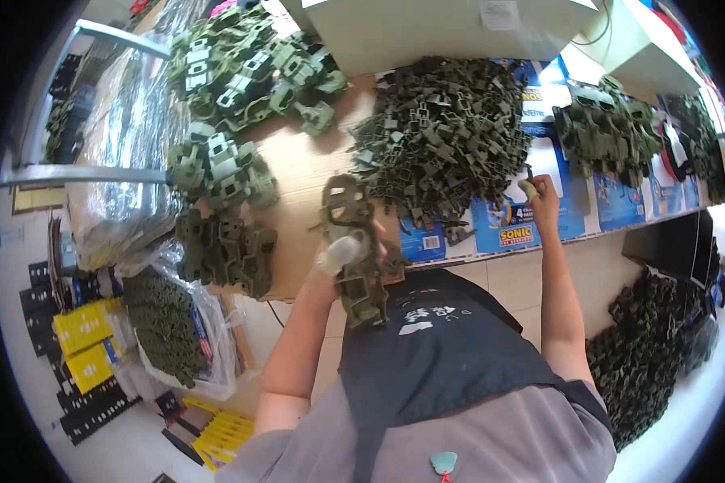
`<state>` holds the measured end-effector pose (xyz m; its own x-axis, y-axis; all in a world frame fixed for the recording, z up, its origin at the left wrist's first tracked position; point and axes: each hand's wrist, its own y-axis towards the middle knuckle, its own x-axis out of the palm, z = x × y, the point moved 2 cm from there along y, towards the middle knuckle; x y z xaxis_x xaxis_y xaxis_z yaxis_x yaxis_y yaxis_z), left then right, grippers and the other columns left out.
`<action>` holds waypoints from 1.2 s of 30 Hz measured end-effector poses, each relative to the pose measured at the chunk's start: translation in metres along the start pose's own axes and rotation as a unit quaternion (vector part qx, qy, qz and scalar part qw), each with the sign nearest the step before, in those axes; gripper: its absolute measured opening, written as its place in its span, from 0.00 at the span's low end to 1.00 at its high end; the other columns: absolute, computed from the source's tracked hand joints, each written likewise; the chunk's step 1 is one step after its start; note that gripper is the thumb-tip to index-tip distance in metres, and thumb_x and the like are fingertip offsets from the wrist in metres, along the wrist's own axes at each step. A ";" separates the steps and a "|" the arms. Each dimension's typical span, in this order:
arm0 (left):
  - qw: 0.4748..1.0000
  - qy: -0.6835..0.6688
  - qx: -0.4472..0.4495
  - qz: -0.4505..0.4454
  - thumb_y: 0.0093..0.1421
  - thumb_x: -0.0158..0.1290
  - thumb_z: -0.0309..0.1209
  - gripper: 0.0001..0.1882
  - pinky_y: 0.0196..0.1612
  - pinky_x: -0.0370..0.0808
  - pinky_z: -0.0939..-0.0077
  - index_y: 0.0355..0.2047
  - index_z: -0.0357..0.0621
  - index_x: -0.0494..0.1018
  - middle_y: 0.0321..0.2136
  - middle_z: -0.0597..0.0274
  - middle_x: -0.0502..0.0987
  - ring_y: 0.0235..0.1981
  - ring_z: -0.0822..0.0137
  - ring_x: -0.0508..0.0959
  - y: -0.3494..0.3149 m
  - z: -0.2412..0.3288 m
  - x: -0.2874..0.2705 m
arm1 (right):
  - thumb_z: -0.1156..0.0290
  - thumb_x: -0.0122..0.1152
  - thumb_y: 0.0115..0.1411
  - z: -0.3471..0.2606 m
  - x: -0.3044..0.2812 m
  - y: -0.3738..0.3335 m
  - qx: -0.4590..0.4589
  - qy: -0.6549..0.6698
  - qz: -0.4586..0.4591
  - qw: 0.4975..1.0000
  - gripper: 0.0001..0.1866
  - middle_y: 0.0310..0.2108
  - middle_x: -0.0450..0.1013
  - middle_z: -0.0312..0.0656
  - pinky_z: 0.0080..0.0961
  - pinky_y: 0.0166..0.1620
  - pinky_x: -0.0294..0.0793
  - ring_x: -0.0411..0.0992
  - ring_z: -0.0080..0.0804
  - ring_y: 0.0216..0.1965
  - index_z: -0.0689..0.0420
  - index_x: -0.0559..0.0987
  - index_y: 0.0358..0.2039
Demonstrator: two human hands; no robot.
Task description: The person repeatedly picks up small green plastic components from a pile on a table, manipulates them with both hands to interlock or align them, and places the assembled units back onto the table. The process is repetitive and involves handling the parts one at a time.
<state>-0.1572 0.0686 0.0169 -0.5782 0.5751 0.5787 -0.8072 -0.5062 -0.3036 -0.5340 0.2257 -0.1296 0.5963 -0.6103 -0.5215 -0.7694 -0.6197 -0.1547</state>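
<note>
My left hand (336, 259) is closed round a long olive-green plastic toy vehicle frame (364, 294) with square openings, held upright over the near edge of the cardboard. A pale cover wraps one of its fingers. To the right, my right hand (544, 197) is pinched at the right edge of a big heap of small olive-green plastic parts (443, 129). A small dark piece (529, 172) sticks up at its fingertips; its exact kind is too small to tell. A tan cover shows on one finger of that hand.
Larger green vehicle shells (242, 72) are piled at the back left, with stacked ones (225, 249) below. Further shells (608, 133) lie right of the heap. Blue printed cardboard (568, 221) covers the table's front. A big bag of dark green parts (636, 362) stands at the lower right.
</note>
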 end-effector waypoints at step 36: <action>0.963 0.215 -0.154 -0.060 0.46 0.63 0.30 0.29 0.45 0.70 0.74 0.48 0.36 0.65 0.41 0.61 0.73 0.39 0.72 0.73 -0.010 -0.050 0.015 | 0.76 0.55 0.44 -0.153 0.056 -0.159 -0.363 -0.097 -0.377 0.846 0.14 0.26 0.70 0.45 0.39 0.31 0.71 0.72 0.45 0.29 0.57 0.74 0.35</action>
<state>-0.1640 0.1143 -0.0093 -0.4201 0.8639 0.2778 -0.8305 -0.2426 -0.5015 -0.3434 0.2149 -0.0058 0.7520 0.1428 -0.6435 0.1989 -0.9799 0.0150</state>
